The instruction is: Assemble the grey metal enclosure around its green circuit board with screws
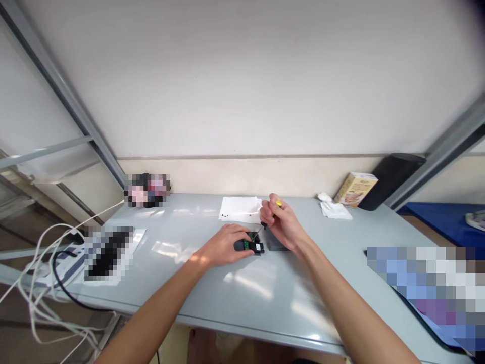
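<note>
My left hand [226, 245] rests on the table with its fingers closed around an opened black electronic device [258, 247], which has a green circuit board showing. In my right hand [282, 220] is a screwdriver [279, 203] with a yellow and black handle, gripped in a fist. Its thin metal shaft slants down to the left, and the tip reaches into the device; what it touches is too small to make out. Beneath my right hand lies a dark grey flat box [277, 242], partly hidden. Just behind the device, a white sheet of paper [240, 206] carries several tiny dark pieces [225, 216], possibly screws.
Crumpled tissues [335, 209], a yellowish carton [355, 189] and a black cylinder [392, 179] stand at the back right. A blurred tablet-like object [424, 293] lies at the right edge. White cables [34, 303] and a power strip [64, 270] occupy the left.
</note>
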`<state>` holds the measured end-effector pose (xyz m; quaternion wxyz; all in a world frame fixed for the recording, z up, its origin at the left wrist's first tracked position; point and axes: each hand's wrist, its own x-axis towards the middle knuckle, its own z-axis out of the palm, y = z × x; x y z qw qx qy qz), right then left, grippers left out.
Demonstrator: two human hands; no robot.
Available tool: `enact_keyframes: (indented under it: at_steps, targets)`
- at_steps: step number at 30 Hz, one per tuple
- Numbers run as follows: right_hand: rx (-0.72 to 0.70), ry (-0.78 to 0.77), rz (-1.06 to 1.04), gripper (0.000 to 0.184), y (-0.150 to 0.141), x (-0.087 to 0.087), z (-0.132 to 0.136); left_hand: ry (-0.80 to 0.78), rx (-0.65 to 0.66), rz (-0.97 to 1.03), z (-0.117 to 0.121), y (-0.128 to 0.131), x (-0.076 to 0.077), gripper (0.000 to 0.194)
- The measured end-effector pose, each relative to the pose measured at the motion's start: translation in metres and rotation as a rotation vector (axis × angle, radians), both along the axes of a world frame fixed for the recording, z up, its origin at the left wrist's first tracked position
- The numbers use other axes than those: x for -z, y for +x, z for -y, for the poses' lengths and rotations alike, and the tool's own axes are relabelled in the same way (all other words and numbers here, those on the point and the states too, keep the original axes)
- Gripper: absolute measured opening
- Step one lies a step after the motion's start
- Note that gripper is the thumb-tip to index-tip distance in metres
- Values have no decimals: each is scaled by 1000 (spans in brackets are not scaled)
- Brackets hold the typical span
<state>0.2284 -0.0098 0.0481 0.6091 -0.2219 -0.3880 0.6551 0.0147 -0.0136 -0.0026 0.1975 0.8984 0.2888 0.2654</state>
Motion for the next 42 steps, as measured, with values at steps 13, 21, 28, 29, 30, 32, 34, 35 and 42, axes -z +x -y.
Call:
enact_keyframes:
  at_steps: [13,21,28,29,30,32,34,35,42]
  targets:
    - [-95,21,14,25,-1,-1,6,-13,7,18,0,0,-1,23]
    - [-130,17,54,41,-5,-8,9,-25,-5,-16,1,0,-3,24]
    - [-130,-40,2,30,-4,-5,6,-43,-9,-35,2,1,-6,25]
    - [-122,-43,-2,26,-3,-5,6,-40,-3,-33,2,1,-7,25]
    - [-102,-36,-1,23,-3,-4,5,-37,1,-29,2,1,-7,24]
    - [-63,-14,2,22,-4,-3,5,-30,6,-24,2,1,-8,24]
    - [-54,-15,-1,25,-4,-5,5,-27,6,-20,1,1,-7,23]
    - [-62,-28,-3,27,-4,-6,6,-26,8,-17,1,1,-7,23]
    - [-114,-38,14,40,-3,-12,10,-12,-4,-23,2,0,-6,26]
